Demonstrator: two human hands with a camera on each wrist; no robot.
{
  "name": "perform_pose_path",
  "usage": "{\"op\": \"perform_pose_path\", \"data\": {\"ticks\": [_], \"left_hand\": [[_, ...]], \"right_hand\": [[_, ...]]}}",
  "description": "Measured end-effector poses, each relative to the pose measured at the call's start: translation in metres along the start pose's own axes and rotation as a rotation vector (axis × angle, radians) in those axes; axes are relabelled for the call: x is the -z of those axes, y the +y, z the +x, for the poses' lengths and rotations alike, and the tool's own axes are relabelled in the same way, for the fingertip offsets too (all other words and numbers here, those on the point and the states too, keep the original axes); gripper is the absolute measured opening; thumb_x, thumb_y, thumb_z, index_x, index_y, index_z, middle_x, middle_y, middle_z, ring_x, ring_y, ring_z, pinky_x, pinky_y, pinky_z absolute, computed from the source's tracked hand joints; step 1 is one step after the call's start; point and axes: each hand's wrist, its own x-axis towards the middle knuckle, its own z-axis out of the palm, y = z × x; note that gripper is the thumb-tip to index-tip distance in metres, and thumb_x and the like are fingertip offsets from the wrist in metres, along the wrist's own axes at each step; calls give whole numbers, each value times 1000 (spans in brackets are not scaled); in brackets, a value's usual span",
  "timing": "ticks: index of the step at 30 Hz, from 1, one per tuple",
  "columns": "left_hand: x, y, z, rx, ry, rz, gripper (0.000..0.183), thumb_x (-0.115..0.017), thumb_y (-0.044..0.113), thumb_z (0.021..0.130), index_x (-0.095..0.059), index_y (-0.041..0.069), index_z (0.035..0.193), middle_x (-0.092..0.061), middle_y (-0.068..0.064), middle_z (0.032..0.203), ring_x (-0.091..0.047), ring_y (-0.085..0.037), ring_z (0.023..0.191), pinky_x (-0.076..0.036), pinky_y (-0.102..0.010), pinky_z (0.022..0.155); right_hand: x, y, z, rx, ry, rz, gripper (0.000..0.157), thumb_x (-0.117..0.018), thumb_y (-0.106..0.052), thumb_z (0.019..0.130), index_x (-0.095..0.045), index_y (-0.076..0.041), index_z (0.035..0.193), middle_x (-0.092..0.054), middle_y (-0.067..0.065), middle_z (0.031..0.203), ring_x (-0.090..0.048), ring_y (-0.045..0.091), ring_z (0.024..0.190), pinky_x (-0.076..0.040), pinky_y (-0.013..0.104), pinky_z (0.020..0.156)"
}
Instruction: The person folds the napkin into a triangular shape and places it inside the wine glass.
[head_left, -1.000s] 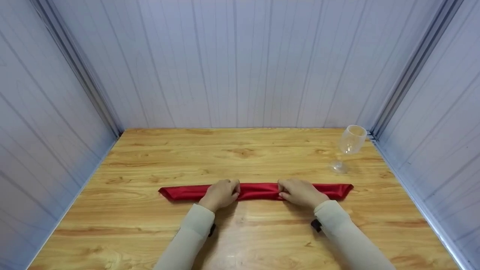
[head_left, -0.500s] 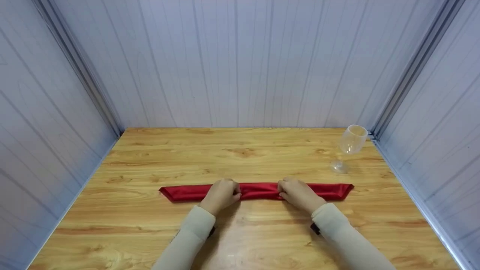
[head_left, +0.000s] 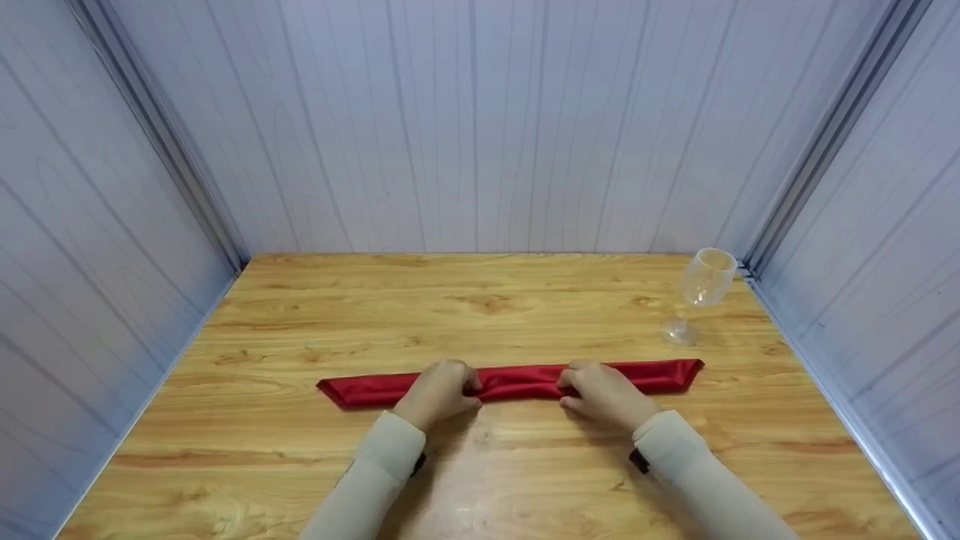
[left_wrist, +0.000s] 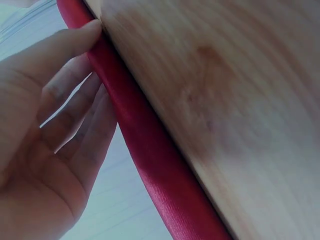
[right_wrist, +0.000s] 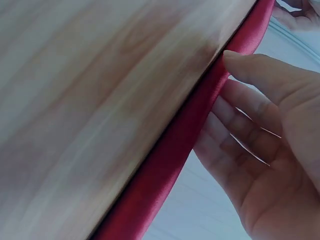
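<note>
A shiny red cloth [head_left: 517,382], folded into a long narrow strip with slanted ends, lies across the wooden table. My left hand [head_left: 442,391] holds it left of its middle, thumb on the near edge and fingers over the far side. Right of the middle, my right hand [head_left: 606,391] holds the strip in the same way. In the left wrist view the thumb and fingertips of the left hand [left_wrist: 55,125] touch opposite edges of the cloth [left_wrist: 145,140]. The right wrist view has the right hand [right_wrist: 270,145] likewise across the cloth [right_wrist: 170,155].
A clear stemmed wine glass [head_left: 706,279] stands upright at the back right of the table [head_left: 337,315], beyond the cloth's right end. Pale panel walls [head_left: 495,127] enclose the table at the back and both sides.
The cloth's right end has shifted slightly away from me, so the strip slants a little. Both thumbs have moved a little apart from the fingers. The wine glass has stayed put.
</note>
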Motion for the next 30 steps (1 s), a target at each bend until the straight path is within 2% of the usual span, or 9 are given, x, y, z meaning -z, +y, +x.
{"op": "perform_pose_path", "data": {"ticks": [9, 15, 22, 30], "left_hand": [[1, -1, -2, -11, -10, 25, 9, -70, 12, 94, -77, 9, 100, -73, -3, 99, -68, -20, 97, -54, -36, 84], [-1, 0, 1, -27, 2, 73, 14, -61, 7, 96, -73, 5, 103, -72, -9, 100, -68, -25, 97, -54, -39, 84], [-2, 0, 6, 36, -21, 79, 15, -57, 7, 95, -68, 4, 105, -65, -13, 98, -65, -31, 95, -52, -45, 85], [2, -2, 13, 76, -25, 41, 10, -60, 6, 90, -61, 10, 99, -63, -7, 86, -62, -27, 83, -51, -44, 77]], "right_hand": [[0, 1, -1, -10, -14, 9, 9, -77, -16, 88, -74, -11, 95, -65, 0, 93, -65, 20, 88, -55, 38, 76], [0, 2, -1, 0, 8, -3, 6, -76, -13, 89, -74, -9, 94, -67, 2, 93, -66, 22, 87, -55, 38, 75], [-2, 4, 0, 15, 24, -4, 6, -74, -13, 91, -74, -8, 95, -68, 3, 93, -67, 22, 87, -55, 39, 75], [-2, 5, 0, 9, 27, 0, 6, -73, -14, 93, -74, -9, 95, -69, 4, 95, -66, 24, 90, -55, 41, 78]]}}
